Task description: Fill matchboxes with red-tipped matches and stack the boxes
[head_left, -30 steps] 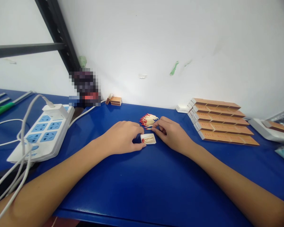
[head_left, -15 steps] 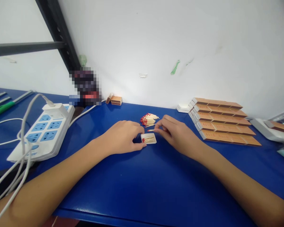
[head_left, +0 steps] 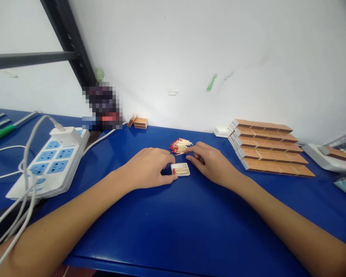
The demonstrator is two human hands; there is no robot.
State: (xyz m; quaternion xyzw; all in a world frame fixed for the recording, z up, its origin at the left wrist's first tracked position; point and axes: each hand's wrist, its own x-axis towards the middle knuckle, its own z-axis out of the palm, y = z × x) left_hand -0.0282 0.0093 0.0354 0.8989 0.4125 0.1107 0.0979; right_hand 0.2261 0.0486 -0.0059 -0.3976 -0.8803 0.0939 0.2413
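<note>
A small white matchbox tray (head_left: 185, 165) lies on the blue table with several red-tipped matches (head_left: 180, 171) inside. My left hand (head_left: 152, 167) grips the left end of this tray between thumb and forefinger. Just behind it is a loose heap of matches (head_left: 181, 146), most of their red heads pointing left. My right hand (head_left: 209, 161) is at the right edge of the heap, forefinger close to the match sticks. Its thumb and forefinger are apart, with nothing visible between them.
Stacked orange matchboxes (head_left: 272, 148) stand at the right, white trays (head_left: 222, 132) beside them. Two small matchboxes (head_left: 140, 122) sit by the wall. A power strip (head_left: 50, 161) with white cables lies left, near a green-handled tool (head_left: 1, 132). The blue table (head_left: 161, 223) meets a white wall.
The match that my right hand pinched above the tray is no longer in its fingers. That hand's thumb and forefinger have parted near the heap. My left hand stays at the tray.
</note>
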